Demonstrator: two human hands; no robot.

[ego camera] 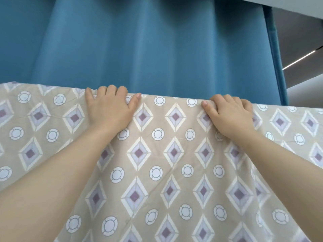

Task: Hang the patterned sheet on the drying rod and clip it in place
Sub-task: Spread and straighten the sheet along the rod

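We see an indoor room, maybe in a home: a long blue curtain hangs behind the draped patterned sheet, and the grey ceiling carries 1 thin light strip
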